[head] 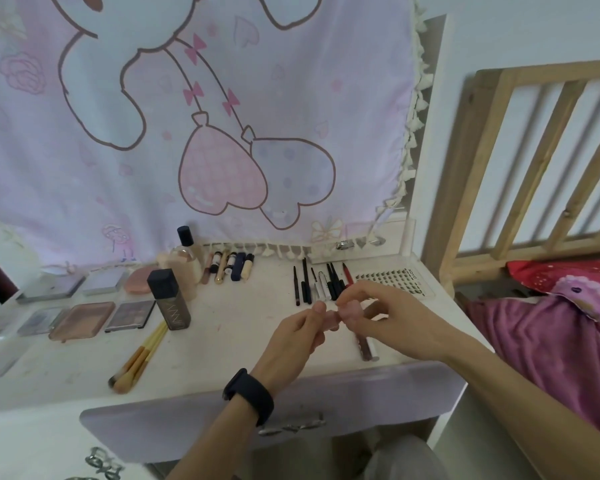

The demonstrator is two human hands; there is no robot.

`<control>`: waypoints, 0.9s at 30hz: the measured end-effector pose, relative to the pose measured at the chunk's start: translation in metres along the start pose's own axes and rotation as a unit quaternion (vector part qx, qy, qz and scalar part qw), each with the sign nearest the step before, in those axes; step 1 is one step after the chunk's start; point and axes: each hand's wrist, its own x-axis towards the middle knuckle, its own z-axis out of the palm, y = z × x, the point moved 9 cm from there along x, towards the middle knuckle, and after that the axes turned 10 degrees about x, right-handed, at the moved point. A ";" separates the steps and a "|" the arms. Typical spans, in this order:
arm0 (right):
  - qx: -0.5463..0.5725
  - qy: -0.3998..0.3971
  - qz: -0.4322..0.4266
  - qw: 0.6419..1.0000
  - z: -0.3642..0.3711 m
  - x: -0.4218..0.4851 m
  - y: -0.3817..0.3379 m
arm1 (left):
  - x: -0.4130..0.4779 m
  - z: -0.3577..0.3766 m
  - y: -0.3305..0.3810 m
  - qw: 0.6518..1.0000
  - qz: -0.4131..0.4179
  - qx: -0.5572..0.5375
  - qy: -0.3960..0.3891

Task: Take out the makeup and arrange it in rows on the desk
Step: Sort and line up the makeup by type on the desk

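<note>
Head view: I am seeing both hands working one small pink makeup piece (pixel 333 318) above the desk (pixel 243 327)
The left hand (pixel 298 332) and right hand (pixel 392 317) are each pinching it with curled fingertips, just in front of the row of eyeliner pencils (pixel 306 282); palettes (pixel 84 320) are lying at left

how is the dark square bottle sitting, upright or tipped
Upright: the dark square bottle stands on its base on the desk, cap uppermost.

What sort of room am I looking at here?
Most likely a bedroom, at a dressing table: rows of makeup palettes and pencils on a white desk, a wooden bed frame with pink bedding to the right, and a cartoon cloth hanging behind.
</note>
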 end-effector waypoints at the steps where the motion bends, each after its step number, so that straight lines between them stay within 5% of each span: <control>1: 0.027 0.010 0.011 1.000 -0.002 0.000 0.002 | 0.000 0.001 0.001 1.000 0.000 -0.002 -0.003; 6: 0.006 0.030 0.048 0.998 -0.011 -0.001 -0.002 | -0.001 0.005 0.003 1.000 -0.006 0.002 -0.011; 15: 0.008 0.053 -0.058 0.997 -0.015 -0.013 -0.013 | 0.000 0.011 0.002 0.991 -0.035 -0.122 -0.031; 21: -0.028 0.053 0.034 0.998 -0.016 -0.008 -0.006 | 0.002 0.010 0.002 0.997 -0.022 -0.076 -0.019; 27: -0.051 0.030 -0.047 0.997 -0.015 -0.012 -0.016 | 0.001 0.010 -0.002 0.990 -0.063 -0.121 -0.038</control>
